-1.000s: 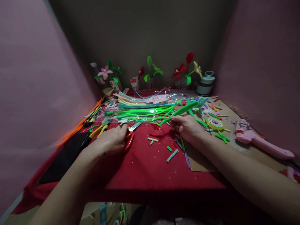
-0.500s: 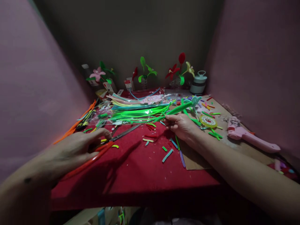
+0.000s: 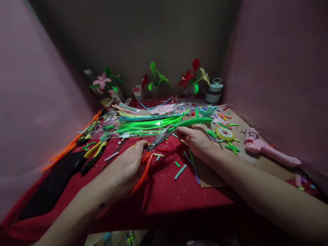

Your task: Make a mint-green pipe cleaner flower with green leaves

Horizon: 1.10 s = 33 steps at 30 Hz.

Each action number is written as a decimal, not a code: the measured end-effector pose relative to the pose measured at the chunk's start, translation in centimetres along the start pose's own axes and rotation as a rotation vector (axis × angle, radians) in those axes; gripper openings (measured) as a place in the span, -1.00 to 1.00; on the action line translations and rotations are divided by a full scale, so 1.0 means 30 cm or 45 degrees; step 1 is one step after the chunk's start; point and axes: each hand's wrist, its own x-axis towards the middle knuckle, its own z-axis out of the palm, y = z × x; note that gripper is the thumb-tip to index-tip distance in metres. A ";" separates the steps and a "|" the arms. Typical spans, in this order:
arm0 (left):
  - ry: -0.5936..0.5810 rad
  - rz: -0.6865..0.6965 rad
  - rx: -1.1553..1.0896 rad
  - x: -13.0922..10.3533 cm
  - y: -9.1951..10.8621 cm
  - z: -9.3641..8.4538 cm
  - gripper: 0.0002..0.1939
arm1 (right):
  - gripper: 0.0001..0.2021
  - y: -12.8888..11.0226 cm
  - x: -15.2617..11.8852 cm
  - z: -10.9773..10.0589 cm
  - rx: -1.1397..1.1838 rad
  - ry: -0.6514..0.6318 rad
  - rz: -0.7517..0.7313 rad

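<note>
Orange-handled scissors (image 3: 145, 171) are in my left hand (image 3: 129, 167), whose fingers are wrapped round the handles. The blades stand apart and point up and right, their tips at the green stems beside my right hand. Pinched in my right hand (image 3: 192, 136) is a bundle of green fuzzy stems (image 3: 196, 121), which reaches out to the right above the knuckles. Behind both hands, more green stems (image 3: 143, 125) lie on and in a clear plastic bag with pastel stems (image 3: 128, 111).
Pliers (image 3: 96, 153), a black case (image 3: 53, 186) and orange stems (image 3: 74, 141) lie left. On the right are a yellow tape roll (image 3: 224, 133), a pink glue gun (image 3: 271, 150) and cardboard (image 3: 211, 174). Fuzzy flowers (image 3: 186, 78) and a lidded jar (image 3: 214, 91) stand behind. Cut pieces are scattered about.
My left hand has moved right with the scissors, bringing the blades, now spread, to the green stems. My right hand still holds its bundle. The view has shifted slightly, uncovering the pliers and black case.
</note>
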 end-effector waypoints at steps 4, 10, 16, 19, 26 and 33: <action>-0.141 0.067 0.098 0.023 0.033 0.014 -0.57 | -0.81 -0.025 -0.022 0.012 -0.120 0.024 -0.056; -0.197 0.002 0.109 0.058 0.085 0.042 -0.49 | -0.84 -0.027 -0.032 0.026 -0.057 0.033 -0.028; -0.180 -0.074 0.206 0.075 0.106 0.057 -0.45 | -0.86 -0.002 -0.029 0.018 -0.036 -0.027 -0.124; -0.182 -0.115 0.271 0.085 0.110 0.065 -0.47 | -0.87 -0.012 -0.036 0.026 0.015 -0.018 -0.119; -0.153 -0.140 0.450 0.107 0.127 0.081 -0.64 | -0.87 -0.011 -0.038 0.039 0.092 0.029 -0.083; -0.199 -0.102 0.651 0.113 0.151 0.073 -0.71 | -0.92 -0.018 -0.045 0.039 0.111 -0.012 -0.109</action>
